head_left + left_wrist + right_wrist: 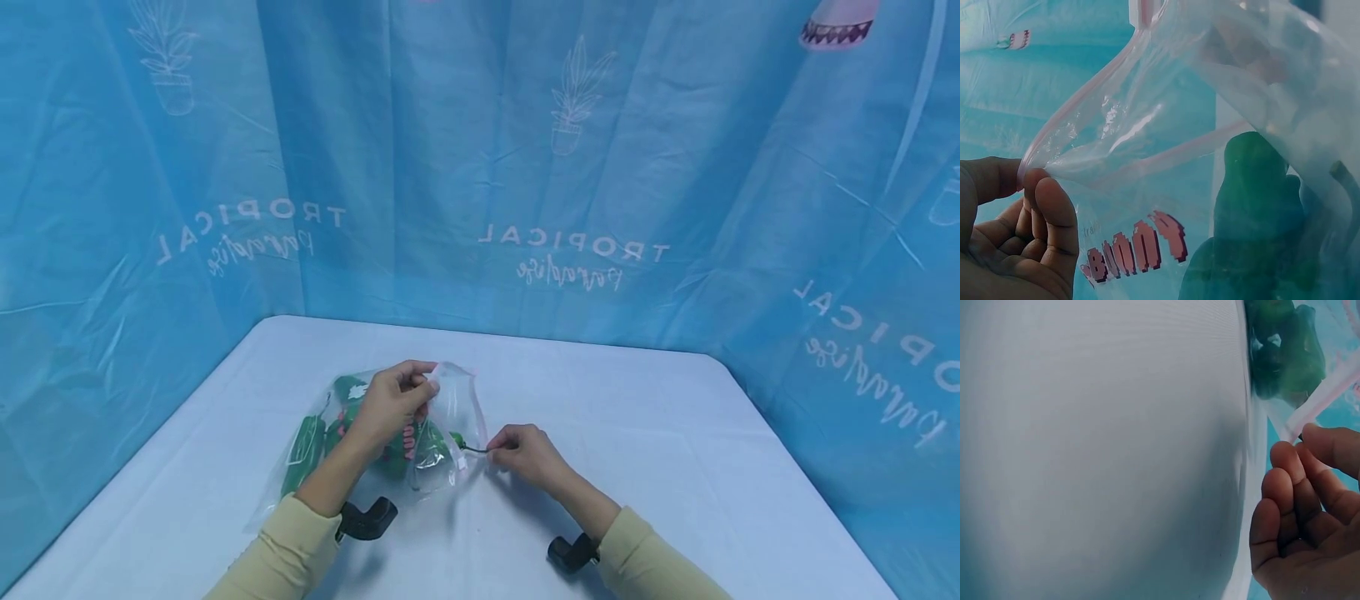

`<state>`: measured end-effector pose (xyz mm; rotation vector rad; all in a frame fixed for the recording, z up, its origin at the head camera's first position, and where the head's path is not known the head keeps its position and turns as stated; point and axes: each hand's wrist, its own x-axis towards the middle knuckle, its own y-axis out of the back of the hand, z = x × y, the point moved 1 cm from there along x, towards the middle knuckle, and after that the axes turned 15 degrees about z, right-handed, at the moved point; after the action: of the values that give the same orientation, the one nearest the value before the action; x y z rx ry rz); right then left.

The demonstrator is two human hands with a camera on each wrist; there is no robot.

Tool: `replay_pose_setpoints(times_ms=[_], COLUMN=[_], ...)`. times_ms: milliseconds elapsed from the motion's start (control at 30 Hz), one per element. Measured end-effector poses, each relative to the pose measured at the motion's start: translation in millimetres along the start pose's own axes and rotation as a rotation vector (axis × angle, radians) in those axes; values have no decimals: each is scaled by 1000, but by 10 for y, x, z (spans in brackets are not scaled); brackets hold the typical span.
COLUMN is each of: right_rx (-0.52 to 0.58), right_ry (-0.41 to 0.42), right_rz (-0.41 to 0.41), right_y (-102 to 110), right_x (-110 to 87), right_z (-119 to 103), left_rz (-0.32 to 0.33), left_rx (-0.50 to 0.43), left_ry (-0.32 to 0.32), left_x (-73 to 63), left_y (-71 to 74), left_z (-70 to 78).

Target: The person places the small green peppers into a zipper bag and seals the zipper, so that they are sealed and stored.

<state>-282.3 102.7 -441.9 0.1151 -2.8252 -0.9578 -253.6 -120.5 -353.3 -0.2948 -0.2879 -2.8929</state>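
Observation:
A clear zip bag (456, 400) with a pink-edged mouth and pink "BUNNY" lettering lies on the left half of the table. My left hand (397, 400) pinches the bag's mouth between thumb and forefinger, lifting that side, as the left wrist view also shows. Several glossy green things are inside, among them a long one (303, 454) and a lobed, pepper-like one (1254, 194). At the mouth, a bright green thing (457, 439) has a thin dark stem or cord (476, 450) reaching out to the right. My right hand (528, 454) pinches the end of it with thumb and forefinger.
A white cloth covers the table (637, 433), whose corners are rounded. Blue printed curtains (450, 167) hang behind it and at both sides. Black wrist mounts (367, 518) stick out below both forearms.

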Motion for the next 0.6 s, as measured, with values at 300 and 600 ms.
replay_pose_setpoints(times_ms=[300,600], right_rx=[10,29], right_ry=[32,82], right_rz=[81,94], right_y=[-1,-26], right_x=[46,99], right_z=[-145,-325], left_rz=[-2,-10], left_rx=[15,14], left_ry=[11,8], left_x=[-13,-7], left_y=[-25,-45], left_z=[-5,-13])
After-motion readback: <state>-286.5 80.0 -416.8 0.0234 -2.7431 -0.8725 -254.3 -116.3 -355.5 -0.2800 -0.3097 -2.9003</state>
